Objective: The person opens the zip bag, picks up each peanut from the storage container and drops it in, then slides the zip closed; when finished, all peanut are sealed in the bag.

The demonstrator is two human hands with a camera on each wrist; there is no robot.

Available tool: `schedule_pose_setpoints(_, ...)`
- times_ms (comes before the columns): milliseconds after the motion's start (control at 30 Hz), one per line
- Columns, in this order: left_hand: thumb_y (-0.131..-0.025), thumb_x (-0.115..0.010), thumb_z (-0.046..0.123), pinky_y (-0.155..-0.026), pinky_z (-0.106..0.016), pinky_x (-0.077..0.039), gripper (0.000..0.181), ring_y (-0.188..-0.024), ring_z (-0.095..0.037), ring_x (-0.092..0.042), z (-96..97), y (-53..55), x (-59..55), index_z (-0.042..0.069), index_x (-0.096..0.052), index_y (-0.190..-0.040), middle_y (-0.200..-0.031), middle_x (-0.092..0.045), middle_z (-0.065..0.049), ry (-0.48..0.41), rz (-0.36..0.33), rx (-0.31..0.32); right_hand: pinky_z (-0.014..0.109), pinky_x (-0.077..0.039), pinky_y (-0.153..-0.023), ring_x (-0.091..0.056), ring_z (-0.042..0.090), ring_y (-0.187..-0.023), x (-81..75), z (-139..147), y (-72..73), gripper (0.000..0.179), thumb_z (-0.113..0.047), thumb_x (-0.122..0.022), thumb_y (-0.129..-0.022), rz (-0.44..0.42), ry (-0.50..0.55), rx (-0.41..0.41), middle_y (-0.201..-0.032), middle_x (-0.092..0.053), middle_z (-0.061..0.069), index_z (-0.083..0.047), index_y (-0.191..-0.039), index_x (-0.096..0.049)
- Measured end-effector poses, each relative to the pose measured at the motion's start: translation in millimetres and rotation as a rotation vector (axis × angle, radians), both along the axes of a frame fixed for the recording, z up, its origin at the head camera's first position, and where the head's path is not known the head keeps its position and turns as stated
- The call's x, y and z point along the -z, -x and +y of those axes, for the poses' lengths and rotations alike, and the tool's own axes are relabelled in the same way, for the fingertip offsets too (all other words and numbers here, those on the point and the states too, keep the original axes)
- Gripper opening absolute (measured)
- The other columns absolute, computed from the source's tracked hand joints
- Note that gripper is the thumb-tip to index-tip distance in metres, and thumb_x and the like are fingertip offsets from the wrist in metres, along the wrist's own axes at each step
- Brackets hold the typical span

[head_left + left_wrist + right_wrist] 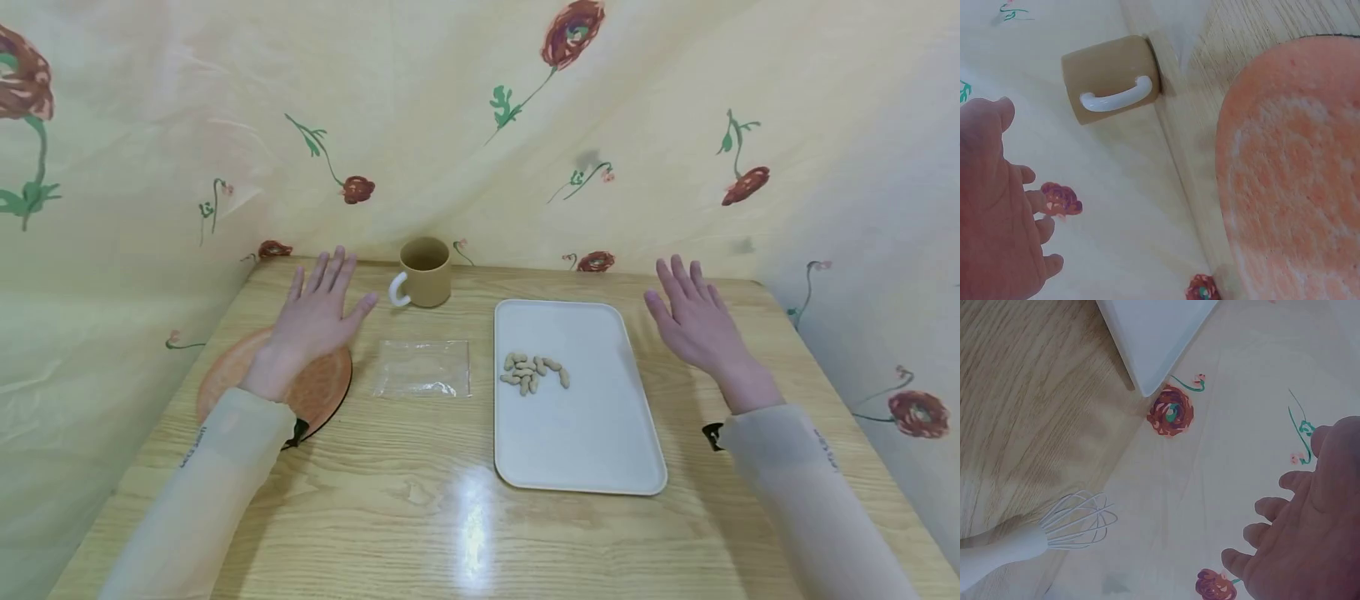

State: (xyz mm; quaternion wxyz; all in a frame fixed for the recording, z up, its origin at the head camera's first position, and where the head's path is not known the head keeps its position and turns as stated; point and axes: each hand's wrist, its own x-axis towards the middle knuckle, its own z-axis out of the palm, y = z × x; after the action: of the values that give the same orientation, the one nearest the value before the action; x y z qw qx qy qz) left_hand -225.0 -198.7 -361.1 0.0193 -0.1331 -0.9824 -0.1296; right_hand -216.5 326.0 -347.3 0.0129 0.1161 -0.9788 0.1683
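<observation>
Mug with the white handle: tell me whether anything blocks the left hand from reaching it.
Nothing visible stands between the left hand and the mug; its white handle faces that hand. The clear plastic bag lies off that path, nearer the camera.

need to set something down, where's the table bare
The near wood-grain tabletop is bare, bordered by the flat clear plastic bag and rectangular white tray beyond. Crowded: farther left half, with round orange mat and brown cylindrical mug.
</observation>
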Motion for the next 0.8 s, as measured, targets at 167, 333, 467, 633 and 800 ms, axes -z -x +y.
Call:
schedule_pose_setpoints(167,-0.101,-0.02,0.065,-0.117,-0.053,0.012,0.083,-0.15,-0.026,0.015,3.9,-2.7,-2.4,0.012,0.004,-0.16,-0.165,0.012,-0.007,-0.013,-0.002,0.011,0.062,0.007,-0.115,0.018,0.038,-0.147,-2.8,-4,-0.7,0.069,-0.051,-0.016,-0.107,-0.01,0.005,-0.003,-0.164,0.01,0.018,-0.009,-0.16,0.001)
schedule_pose_setpoints(333,-0.102,-0.027,0.062,-0.117,-0.052,0.01,0.082,-0.15,-0.025,0.013,13.2,-8.1,-5.1,0.011,0.001,-0.16,-0.165,0.009,-0.009,-0.041,0.008,0.048,0.061,0.005,-0.115,0.016,0.038,-0.148,-2.8,-9,-2.4,0.069,-0.05,-0.017,-0.107,-0.007,0.023,-0.008,-0.164,0.007,0.019,-0.008,-0.16,0.0)
schedule_pose_setpoints(467,-0.102,-0.028,0.062,-0.118,-0.052,0.006,0.082,-0.151,-0.023,0.011,20.3,-9.4,-4.8,0.011,-0.001,-0.161,-0.166,0.004,-0.009,-0.048,0.025,0.063,0.065,0.001,-0.114,0.011,0.038,-0.149,0.6,-14,-3.1,0.067,-0.047,-0.022,-0.108,0.003,0.094,-0.015,-0.164,0.002,0.02,-0.007,-0.16,-0.005)
schedule_pose_setpoints(633,-0.101,-0.034,0.063,-0.119,-0.055,-0.005,0.086,-0.151,-0.033,-0.004,29.8,-12.9,-1.5,0.004,-0.011,-0.159,-0.165,-0.009,-0.016,-0.038,0.036,0.081,0.071,-0.007,-0.11,0.001,0.043,-0.149,7.2,-26,-3.3,0.067,-0.044,-0.029,-0.108,0.022,0.211,-0.02,-0.164,-0.007,0.021,-0.005,-0.159,-0.013)
schedule_pose_setpoints(800,-0.099,-0.05,0.057,-0.116,-0.059,-0.017,0.083,-0.146,-0.041,-0.024,43.7,-16.8,5.5,0.005,-0.023,-0.158,-0.16,-0.027,-0.019,-0.066,-0.001,0.124,0.072,-0.022,-0.105,-0.023,0.052,-0.141,13.4,-38,-0.9,0.063,-0.041,-0.037,-0.108,0.092,0.328,-0.008,-0.155,-0.027,0.031,0.0,-0.155,-0.028)
